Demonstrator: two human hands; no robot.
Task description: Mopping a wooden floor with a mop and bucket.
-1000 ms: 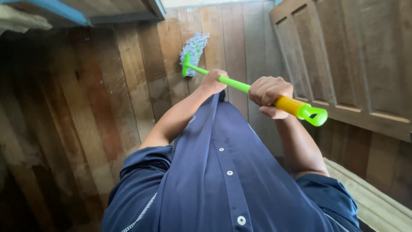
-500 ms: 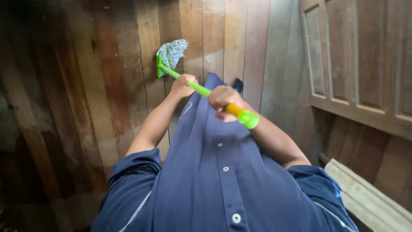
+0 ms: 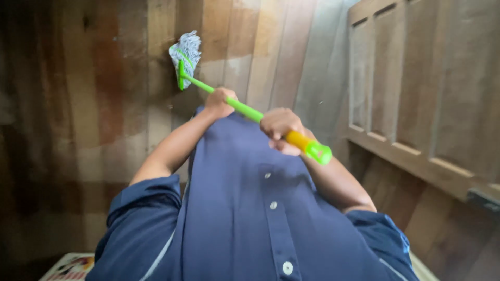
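Mop [image 3: 219, 93] in both hands' grip.

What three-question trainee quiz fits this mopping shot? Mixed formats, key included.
1. True or false: both hands grip the mop handle.
2. Which hand sits nearer the mop head? A left hand, B right hand.
3. Fill in: the mop head rests on the wooden plank ____.

Key: 1 true. 2 A. 3 floor. The right hand holds just above the yellow grip, near the green end cap; a panelled door stands to the right.
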